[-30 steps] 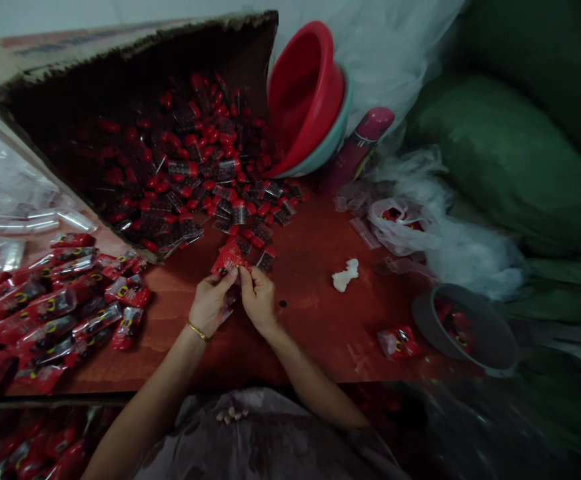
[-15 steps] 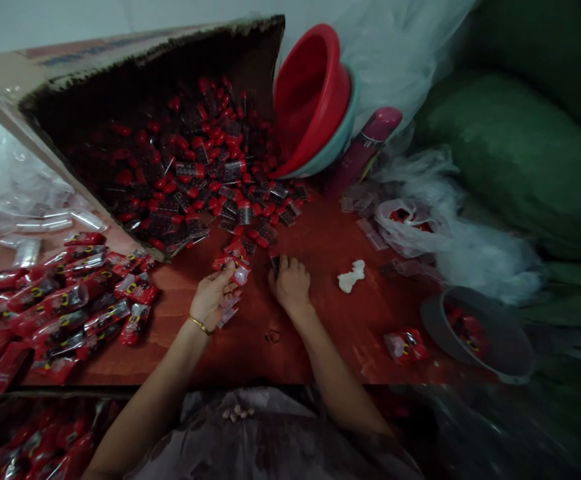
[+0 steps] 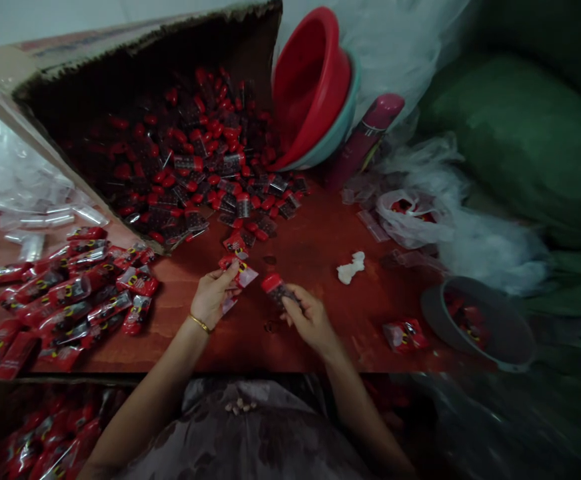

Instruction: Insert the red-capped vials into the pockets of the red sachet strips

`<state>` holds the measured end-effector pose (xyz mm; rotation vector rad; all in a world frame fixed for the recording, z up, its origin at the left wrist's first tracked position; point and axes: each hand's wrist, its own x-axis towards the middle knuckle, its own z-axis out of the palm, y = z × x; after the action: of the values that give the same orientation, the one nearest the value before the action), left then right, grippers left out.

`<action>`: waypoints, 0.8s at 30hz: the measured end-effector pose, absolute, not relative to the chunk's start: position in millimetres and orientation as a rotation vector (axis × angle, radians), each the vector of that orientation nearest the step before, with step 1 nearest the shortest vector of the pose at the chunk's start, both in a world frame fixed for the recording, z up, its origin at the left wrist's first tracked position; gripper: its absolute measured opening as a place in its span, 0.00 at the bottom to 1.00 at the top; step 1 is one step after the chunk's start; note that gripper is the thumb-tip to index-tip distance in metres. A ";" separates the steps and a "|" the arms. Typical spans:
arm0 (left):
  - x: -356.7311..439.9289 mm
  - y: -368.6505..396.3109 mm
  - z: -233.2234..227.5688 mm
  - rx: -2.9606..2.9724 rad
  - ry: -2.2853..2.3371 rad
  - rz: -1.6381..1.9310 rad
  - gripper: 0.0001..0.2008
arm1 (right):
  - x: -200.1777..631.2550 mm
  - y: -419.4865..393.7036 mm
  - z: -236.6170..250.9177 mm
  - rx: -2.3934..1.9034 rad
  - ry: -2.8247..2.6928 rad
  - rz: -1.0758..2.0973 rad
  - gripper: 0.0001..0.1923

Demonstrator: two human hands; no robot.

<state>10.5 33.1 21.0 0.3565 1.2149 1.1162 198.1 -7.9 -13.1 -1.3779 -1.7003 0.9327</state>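
Note:
My left hand [image 3: 214, 298], with a gold bangle at the wrist, pinches a red printed plastic sleeve [image 3: 243, 272] with a clear end. Across from it, my right hand [image 3: 310, 320] grips a small clear tube with a red cap [image 3: 275, 287], its cap pointing left toward the sleeve. The tube and the sleeve are apart. Beyond my hands, many more red-capped tubes [image 3: 230, 167] spill from a cardboard box [image 3: 143, 40] lying on its side. To the left lies a pile of red wrapped pieces [image 3: 75, 293].
A red basin [image 3: 338, 60] nested in a teal one [image 3: 353, 87] leans by the box, beside a pink spray can [image 3: 365, 137]. On the right are a white scrap [image 3: 350, 268], a red packet [image 3: 404, 335], a grey basin [image 3: 433, 313] and a plastic bag [image 3: 410, 233].
My right hand has lifted off the tabletop, come nearer and turned, with the red-capped tube now showing in its fingers. My left hand keeps its hold on the sleeve.

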 end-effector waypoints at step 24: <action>24.9 18.3 13.3 0.677 1.149 1.034 0.16 | 174.9 -16.5 -7.4 -1.255 -1.282 1.274 0.13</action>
<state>24.9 18.3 13.3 0.6769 1.1486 1.0335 174.9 -16.5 -7.4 -1.2548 -1.2817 1.2744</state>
